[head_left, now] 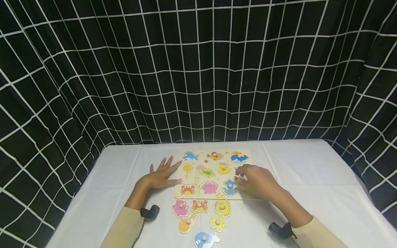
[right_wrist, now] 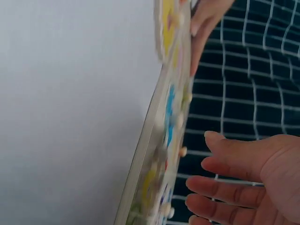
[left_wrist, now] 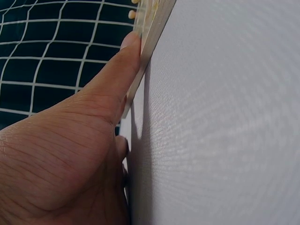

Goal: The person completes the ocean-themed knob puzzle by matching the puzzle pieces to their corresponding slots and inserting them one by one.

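Note:
A wooden peg puzzle board lies on the table, with sea animals in its picture. My left hand is spread flat at the board's left side; in the left wrist view its thumb touches the board's edge. Over the right side of the board hovers my right hand, fingers loosely bent. The right wrist view shows nothing between those fingers, and they are apart from the pegs. Knobbed pieces sit on the board, among them a blue squid and a turtle. My right hand hides the board's lower right part.
Loose knobbed pieces lie in front of the board: a pink piece, a crab, a yellow round fish, an orange piece, a yellow star and a blue whale. Black gridded curtains surround the white-covered table.

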Motion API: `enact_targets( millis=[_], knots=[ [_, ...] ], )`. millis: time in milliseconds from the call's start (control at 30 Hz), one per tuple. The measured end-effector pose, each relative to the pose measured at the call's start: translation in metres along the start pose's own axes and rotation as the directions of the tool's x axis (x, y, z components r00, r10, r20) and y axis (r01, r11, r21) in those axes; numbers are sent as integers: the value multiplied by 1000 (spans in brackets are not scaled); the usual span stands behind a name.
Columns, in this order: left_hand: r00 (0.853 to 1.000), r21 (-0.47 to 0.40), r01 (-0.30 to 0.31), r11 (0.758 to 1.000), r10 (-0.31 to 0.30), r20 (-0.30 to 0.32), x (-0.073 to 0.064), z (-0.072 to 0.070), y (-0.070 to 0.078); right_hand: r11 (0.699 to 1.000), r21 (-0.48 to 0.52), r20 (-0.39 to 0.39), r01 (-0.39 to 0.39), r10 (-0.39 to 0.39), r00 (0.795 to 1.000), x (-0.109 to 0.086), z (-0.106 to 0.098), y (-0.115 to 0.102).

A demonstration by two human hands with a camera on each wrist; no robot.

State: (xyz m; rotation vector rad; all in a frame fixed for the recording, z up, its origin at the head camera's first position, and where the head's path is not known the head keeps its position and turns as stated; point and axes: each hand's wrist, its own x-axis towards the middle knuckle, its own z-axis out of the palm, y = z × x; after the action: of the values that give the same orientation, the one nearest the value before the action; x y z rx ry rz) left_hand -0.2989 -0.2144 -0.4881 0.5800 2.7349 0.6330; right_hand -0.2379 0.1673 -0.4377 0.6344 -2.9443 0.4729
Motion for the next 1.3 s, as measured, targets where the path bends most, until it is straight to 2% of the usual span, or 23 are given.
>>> enact_targets(
  millis=[167,400,500,667,833,1067,1300],
  knots=[
    [1000,7,-1,1000,1,16,-3,-3,5,999,14,-19,44,-43,999,-11,-2,-19],
    [1000,16,-5,1000,5,-3,4,0,-3,994,36,-13,100,-99,995,-18,-2,-40],
    [1000,25,2,1000,-2,0,3,0,-5,992,35,-24,125,-124,992,-20,0,-46],
    [999,44,29,999,-30,25,-5,-2,-2,980,61,-15,190,-190,982,-23,8,-53],
    [1000,27,17,999,-17,6,-7,-2,-1,965,100,14,241,-243,970,-22,13,-53],
    [999,38,25,999,-26,19,0,0,3,960,162,111,230,-250,962,-25,21,-45],
    [1000,51,26,998,-27,9,-1,-1,4,966,158,125,206,-227,966,-26,29,-46]
  ],
)
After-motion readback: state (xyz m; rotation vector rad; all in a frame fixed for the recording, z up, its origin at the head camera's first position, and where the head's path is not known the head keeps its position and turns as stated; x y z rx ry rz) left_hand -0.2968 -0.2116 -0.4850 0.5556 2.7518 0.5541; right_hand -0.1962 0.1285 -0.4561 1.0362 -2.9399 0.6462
